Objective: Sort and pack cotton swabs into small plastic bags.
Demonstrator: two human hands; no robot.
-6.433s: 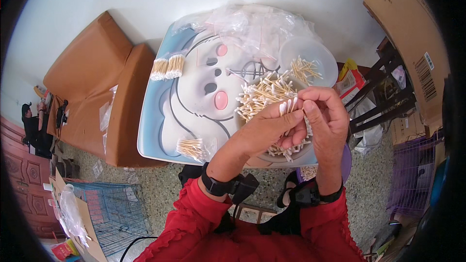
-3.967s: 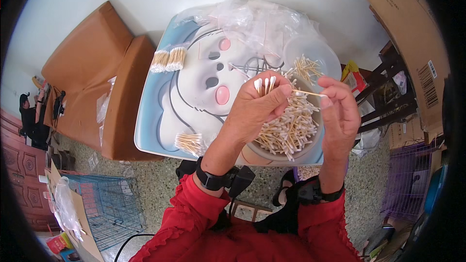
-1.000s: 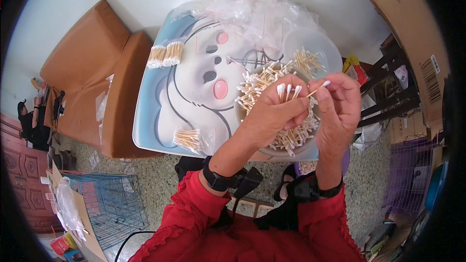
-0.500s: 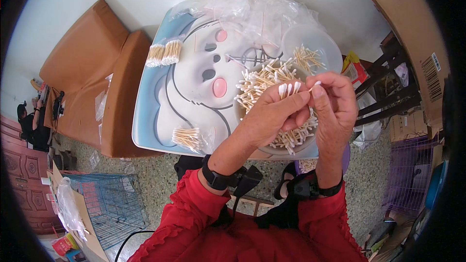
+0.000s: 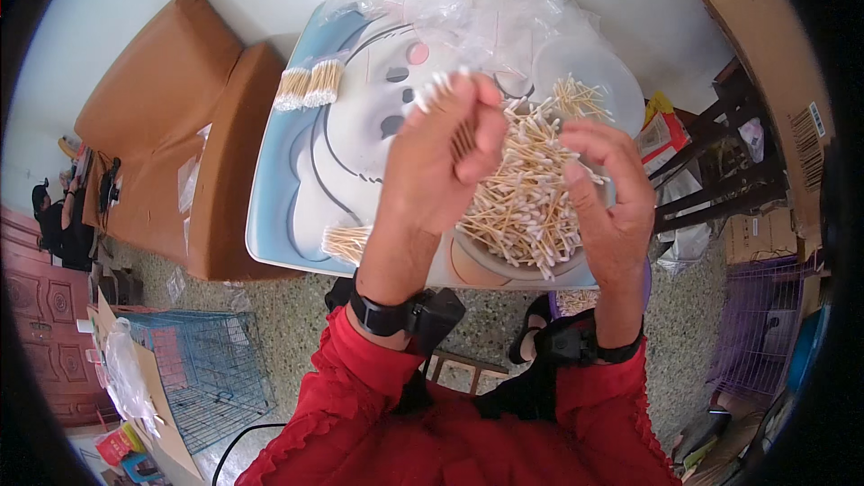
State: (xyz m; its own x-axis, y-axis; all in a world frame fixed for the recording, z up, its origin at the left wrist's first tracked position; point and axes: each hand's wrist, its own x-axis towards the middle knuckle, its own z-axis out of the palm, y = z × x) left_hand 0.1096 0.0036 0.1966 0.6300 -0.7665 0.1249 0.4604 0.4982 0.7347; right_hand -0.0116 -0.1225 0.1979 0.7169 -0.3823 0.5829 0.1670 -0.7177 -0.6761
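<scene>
My left hand (image 5: 436, 148) is raised over the table with several cotton swabs (image 5: 434, 90) gripped in its fingers, white tips showing above; motion blurs it. My right hand (image 5: 619, 189) hovers at the right side of a round bowl (image 5: 486, 259), thumb and fingers apart, with nothing seen between them. A big heap of loose cotton swabs (image 5: 526, 193) fills the bowl. Behind it, a translucent dish (image 5: 625, 81) has a smaller group of swabs (image 5: 578, 96) in front. Two bagged bundles of swabs (image 5: 309, 85) lie at the table's far left, and another bundle (image 5: 345, 241) lies near its front edge.
Clear plastic bags (image 5: 468, 13) cover the back of the cartoon-print table (image 5: 297, 180). A brown sofa (image 5: 171, 126) stands left, a blue wire cage (image 5: 202, 378) below it. A cardboard box (image 5: 765, 45) and a dark chair (image 5: 720, 189) are at right. Another person (image 5: 63, 225) is far left.
My left hand has moved up and left, away from my right hand, carrying its swabs. My right hand's thumb and fingers have parted, and the swab between them is no longer seen there.
</scene>
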